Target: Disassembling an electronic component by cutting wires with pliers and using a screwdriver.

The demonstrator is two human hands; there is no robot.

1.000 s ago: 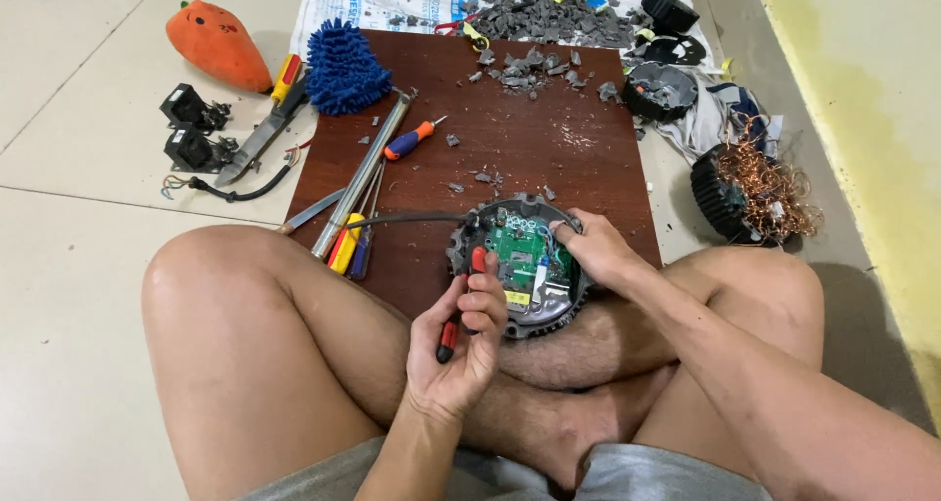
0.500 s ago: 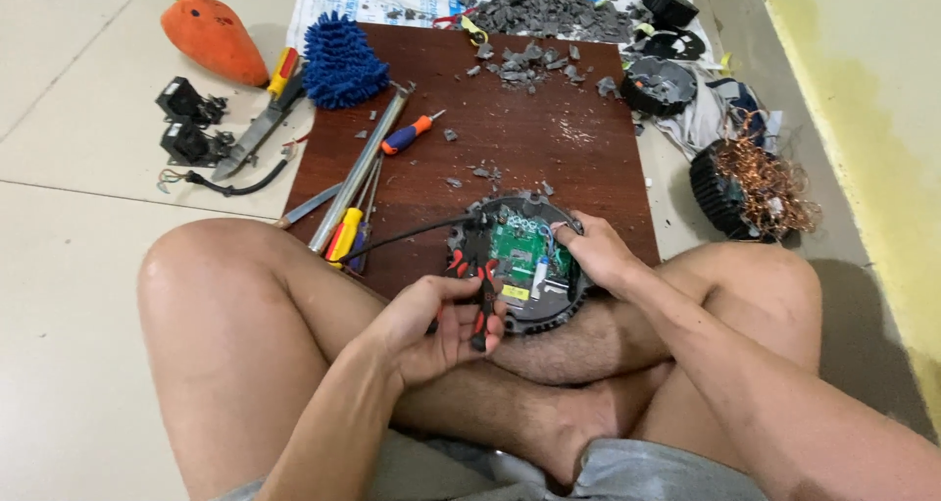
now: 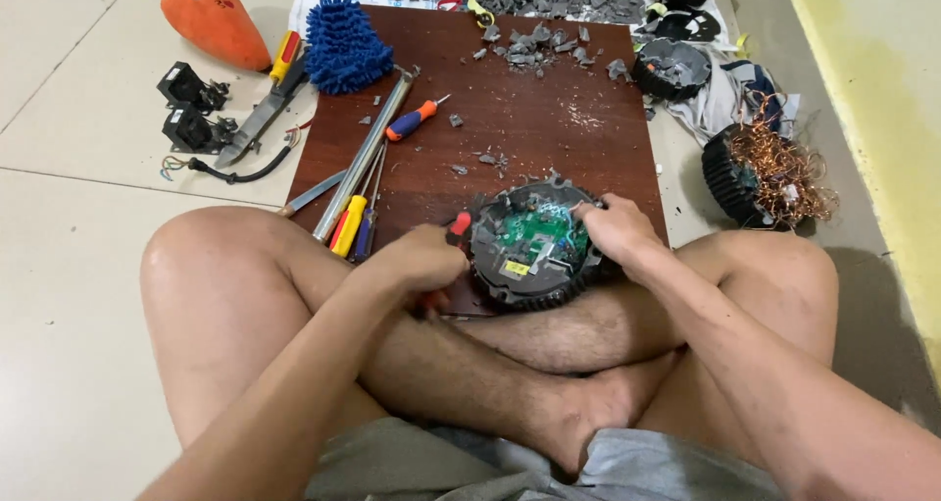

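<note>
1. Pale floor tiles surrounded a dark wooden board at upper centre.
2. At frame centre, the right hand gripped the round black motor housing.
3. Beside it, the left hand closed around a red-handled tool, its tip hidden.

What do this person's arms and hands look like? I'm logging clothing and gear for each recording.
Both arms are bare, with no sleeves in view. The left hand and right hand wear no gloves, and no rings, watch or bands show. Grey shorts are the only clothing seen.
</note>
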